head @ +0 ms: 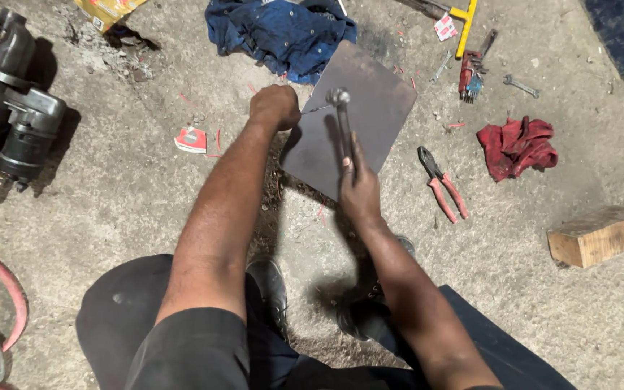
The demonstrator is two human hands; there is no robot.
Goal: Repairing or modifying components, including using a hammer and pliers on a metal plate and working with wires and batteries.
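Observation:
My right hand (pixel 359 189) grips the handle of a metal hammer (pixel 340 108), whose head sits over a flat dark metal plate (pixel 370 119) lying on the concrete floor. My left hand (pixel 274 105) is closed at the plate's left edge and pinches a thin metal wire or pin (pixel 317 110) that points toward the hammer head. Both arms reach forward from my knees.
Red-handled pliers (pixel 442 184) lie right of the plate, a red rag (pixel 517 146) and a wooden block (pixel 601 235) further right. A blue cloth (pixel 279 32) lies behind the plate, small tools (pixel 471 72) at the back right, a motor (pixel 9 108) at the left.

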